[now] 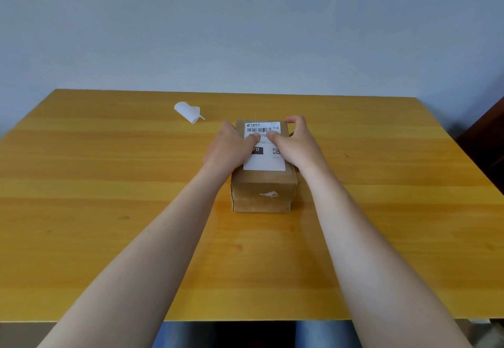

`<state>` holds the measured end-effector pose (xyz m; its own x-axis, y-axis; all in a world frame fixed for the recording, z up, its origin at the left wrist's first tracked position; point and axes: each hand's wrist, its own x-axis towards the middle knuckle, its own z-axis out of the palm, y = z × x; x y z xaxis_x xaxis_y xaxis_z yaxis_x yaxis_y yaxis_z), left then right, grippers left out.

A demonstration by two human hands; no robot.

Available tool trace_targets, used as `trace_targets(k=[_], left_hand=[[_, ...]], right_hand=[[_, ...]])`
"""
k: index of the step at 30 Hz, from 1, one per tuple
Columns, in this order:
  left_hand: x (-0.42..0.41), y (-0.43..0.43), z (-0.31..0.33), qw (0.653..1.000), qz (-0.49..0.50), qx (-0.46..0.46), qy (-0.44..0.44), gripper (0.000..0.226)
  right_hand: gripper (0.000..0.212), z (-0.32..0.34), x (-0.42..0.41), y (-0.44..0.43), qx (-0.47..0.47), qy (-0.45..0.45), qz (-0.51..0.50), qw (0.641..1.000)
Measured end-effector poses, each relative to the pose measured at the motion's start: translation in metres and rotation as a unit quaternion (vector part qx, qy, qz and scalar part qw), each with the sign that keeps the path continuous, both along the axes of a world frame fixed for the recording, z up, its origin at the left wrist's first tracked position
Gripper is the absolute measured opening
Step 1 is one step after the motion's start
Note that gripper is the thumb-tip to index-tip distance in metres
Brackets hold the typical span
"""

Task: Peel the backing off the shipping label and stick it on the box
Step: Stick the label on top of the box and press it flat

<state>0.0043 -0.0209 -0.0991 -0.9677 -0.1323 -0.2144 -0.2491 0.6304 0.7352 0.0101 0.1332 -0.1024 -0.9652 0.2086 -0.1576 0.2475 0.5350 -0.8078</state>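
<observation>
The label (264, 154) lies flat on top of the box (263, 189), which sits mid-frame on the table (109, 184), and both hands press on it: the left hand (231, 147) and right hand (293, 143) grasp nothing, their thumbs meeting on the upper half of the label while the other fingers wrap the box's sides. The peeled backing (188, 111) lies curled at the upper left, well apart from the box. With the sheet apparently stuck, the main risk is in the smoothing — uneven pressure could trap a bubble or crease, and a thumb dragged sideways might wrinkle the paper or lift an edge; the lower half looks unpressed and could peel up. Pushing hard on one side may also slide the box. Readable print: a barcode near the top, digits "70" beside the thumbs, "70" again in a black block, a QR code at right — the small logo text is too blurred to read.
</observation>
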Motion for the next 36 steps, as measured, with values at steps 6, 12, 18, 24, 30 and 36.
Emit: trace_targets(k=[6,12,18,24,30,36], left_hand=[[0.0,-0.01,-0.005,0.996,0.024,0.083,-0.005,0.041],[0.0,-0.012,-0.006,0.993,0.034,0.109,-0.002,0.034],[0.002,-0.013,0.001,0.995,-0.002,0.09,-0.049,0.055],[0.003,-0.013,0.005,0.997,-0.019,0.039,-0.056,0.067],[0.002,-0.008,0.012,0.999,-0.013,-0.005,-0.038,0.053],[-0.003,-0.002,0.014,0.996,-0.003,-0.077,-0.031,0.073]], right_hand=[[0.043,-0.004,0.001,0.005,-0.011,0.01,-0.008,1.0],[0.043,-0.002,0.004,0.006,-0.02,0.016,-0.006,1.0],[0.074,0.008,0.008,0.009,-0.086,-0.031,0.022,0.996],[0.085,0.008,0.008,0.006,-0.064,-0.03,0.024,0.997],[0.085,0.007,0.003,-0.001,0.01,-0.024,0.007,1.0],[0.06,0.005,0.0,-0.002,0.045,-0.021,-0.02,0.999]])
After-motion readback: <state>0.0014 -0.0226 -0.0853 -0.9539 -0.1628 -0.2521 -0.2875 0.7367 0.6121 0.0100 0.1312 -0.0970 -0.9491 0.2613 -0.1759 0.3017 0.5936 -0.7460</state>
